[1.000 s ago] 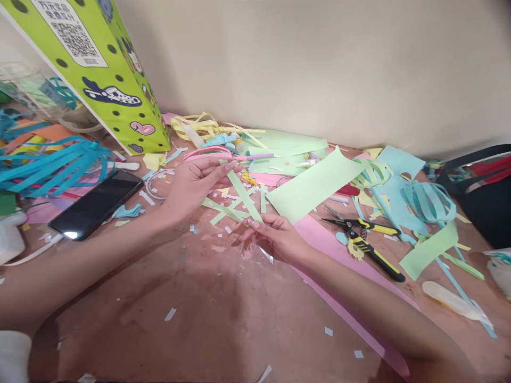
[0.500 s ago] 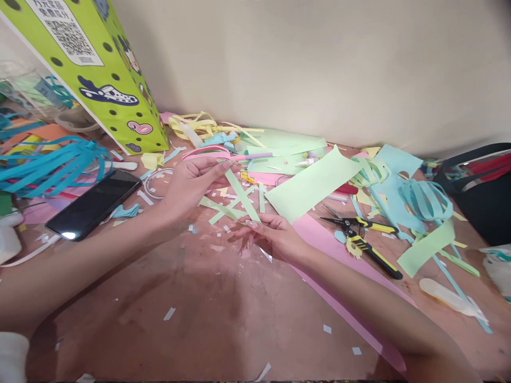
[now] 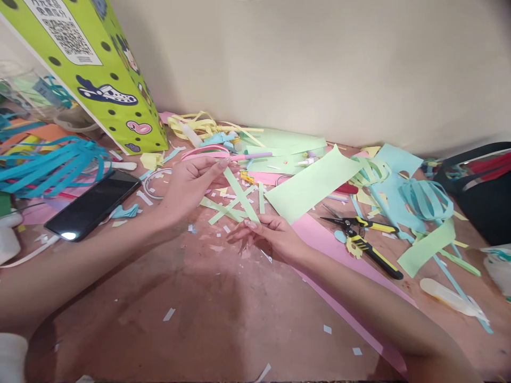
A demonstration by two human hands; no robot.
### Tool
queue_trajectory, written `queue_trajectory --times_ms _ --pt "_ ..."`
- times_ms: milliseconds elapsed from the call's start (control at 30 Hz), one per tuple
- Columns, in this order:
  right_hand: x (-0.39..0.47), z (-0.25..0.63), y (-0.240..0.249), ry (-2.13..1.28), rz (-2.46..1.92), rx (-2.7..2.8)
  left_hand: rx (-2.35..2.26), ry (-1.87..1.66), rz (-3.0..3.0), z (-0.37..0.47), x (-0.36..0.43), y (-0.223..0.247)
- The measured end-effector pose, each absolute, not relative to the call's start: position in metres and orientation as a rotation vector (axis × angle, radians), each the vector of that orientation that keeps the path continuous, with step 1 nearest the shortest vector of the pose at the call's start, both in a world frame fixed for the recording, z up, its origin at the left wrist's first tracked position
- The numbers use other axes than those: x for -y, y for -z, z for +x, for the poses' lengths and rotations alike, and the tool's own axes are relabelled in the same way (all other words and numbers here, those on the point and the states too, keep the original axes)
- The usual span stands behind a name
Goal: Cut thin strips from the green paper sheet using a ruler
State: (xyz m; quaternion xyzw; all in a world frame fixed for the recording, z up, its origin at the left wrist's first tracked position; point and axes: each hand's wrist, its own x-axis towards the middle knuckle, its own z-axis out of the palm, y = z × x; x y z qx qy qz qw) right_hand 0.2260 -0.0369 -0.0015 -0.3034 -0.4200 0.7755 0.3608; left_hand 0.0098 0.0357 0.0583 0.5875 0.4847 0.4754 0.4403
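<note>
Between my two hands a narrow light green paper strip point(image 3: 240, 193) is stretched at a slant. My left hand point(image 3: 197, 178) pinches its upper end, and the fingers of my right hand point(image 3: 275, 231) are closed on its lower end. Below it on the table lie several more green paper strips point(image 3: 223, 207), some crossing each other. A wide light green paper sheet point(image 3: 315, 183) rests just beyond my right hand. Under my right forearm is a long pink paper sheet point(image 3: 323, 250). A pink paper loop point(image 3: 205, 152) with a pink and purple stick lies behind my left hand.
Black and yellow snips point(image 3: 359, 239) lie open on the right, near a glue bottle point(image 3: 453, 300). A phone point(image 3: 93, 205) and blue paper fringe point(image 3: 59, 165) are at left. A tall green bag point(image 3: 131, 106) stands before the wall. Paper scraps litter the brown table point(image 3: 191, 330).
Almost nothing differs. My right hand's lower fingers have shifted slightly left, and the green strip stays held between both hands.
</note>
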Motion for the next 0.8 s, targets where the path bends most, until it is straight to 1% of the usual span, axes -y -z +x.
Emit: queue_trajectory --times_ms 367,800 --pt "0.0362 0.2261 0.0034 -1.918 -0.851 1.143 -1.208 -1.320 1.647 0.0090 -0.0333 -0.0590" --pt "0.0381 0.2246 0.0040 -1.901 -0.872 1.106 -1.236 -1.270 1.633 0.0069 -0.0331 -0.0636"
